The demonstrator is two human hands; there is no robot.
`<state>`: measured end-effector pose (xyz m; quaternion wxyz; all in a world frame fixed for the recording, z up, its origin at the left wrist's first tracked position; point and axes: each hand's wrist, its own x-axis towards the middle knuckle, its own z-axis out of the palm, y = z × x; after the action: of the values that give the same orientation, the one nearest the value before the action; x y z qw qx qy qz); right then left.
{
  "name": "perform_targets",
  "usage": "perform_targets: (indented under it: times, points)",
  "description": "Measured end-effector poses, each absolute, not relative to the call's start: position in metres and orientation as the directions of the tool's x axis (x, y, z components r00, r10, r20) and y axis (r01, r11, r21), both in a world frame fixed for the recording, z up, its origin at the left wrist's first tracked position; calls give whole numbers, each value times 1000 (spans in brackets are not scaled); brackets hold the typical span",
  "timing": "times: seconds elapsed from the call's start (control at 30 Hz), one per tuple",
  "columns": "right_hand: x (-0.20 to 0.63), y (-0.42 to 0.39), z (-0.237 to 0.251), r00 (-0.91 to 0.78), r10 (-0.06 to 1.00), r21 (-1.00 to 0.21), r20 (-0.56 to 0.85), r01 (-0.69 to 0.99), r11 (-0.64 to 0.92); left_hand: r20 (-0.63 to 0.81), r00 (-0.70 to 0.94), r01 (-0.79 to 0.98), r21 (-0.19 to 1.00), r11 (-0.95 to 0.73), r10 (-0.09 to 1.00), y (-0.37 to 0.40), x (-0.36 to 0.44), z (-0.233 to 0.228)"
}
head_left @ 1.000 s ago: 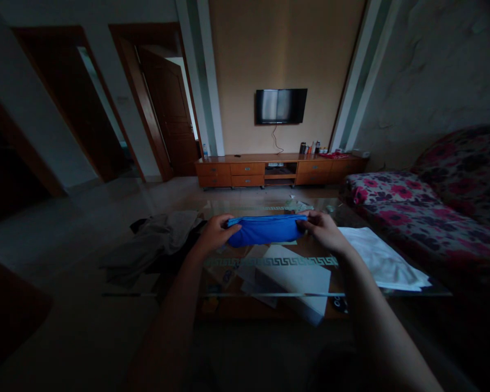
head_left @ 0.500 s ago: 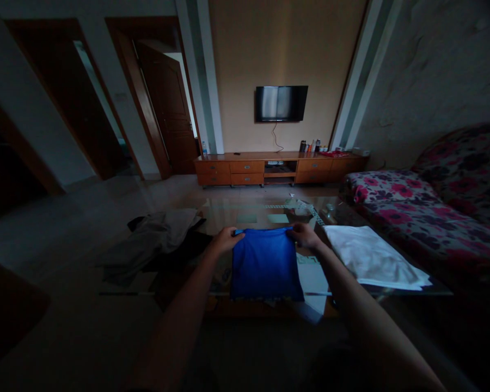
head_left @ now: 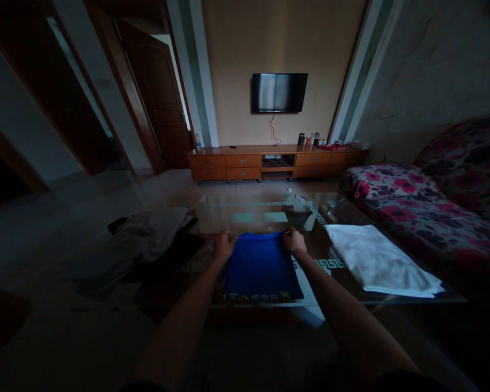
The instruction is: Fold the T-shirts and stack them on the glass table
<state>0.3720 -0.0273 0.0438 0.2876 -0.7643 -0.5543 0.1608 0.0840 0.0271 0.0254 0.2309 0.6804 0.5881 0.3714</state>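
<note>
A folded blue cloth lies flat on the glass coffee table, with a yellow printed strip along its near edge. My left hand pinches the cloth's far left corner. My right hand pinches its far right corner. Both forearms reach out from the bottom of the view. A folded white cloth lies on the table just right of the blue one, apart from it.
A heap of grey and dark clothes covers the table's left end. A floral sofa stands on the right. Far ahead are a wooden TV cabinet, a wall TV and open doors at left.
The blue cloth, held up as a narrow folded band a second ago, has been spread down flat on the table. Both hands moved closer together at its far edge.
</note>
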Motion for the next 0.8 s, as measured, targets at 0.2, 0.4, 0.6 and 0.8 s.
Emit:
perform_targets:
  times: [0.2,0.4,0.6,0.8]
  points:
    - [328,-35,60,151,974,-322,167,942,-91,390,437,806,230,-545,810,0,108,41]
    - [287,-46,49,-30,1000,-204,9,979,31,276,578,777,100,-621,768,-18,117,41]
    - [299,-49,23,-13,999,-244,-52,970,0,179,510,822,186,-538,841,-13,104,25]
    - [302,-47,20,-24,997,-247,-72,969,5,150,496,844,147,-515,855,-13,109,25]
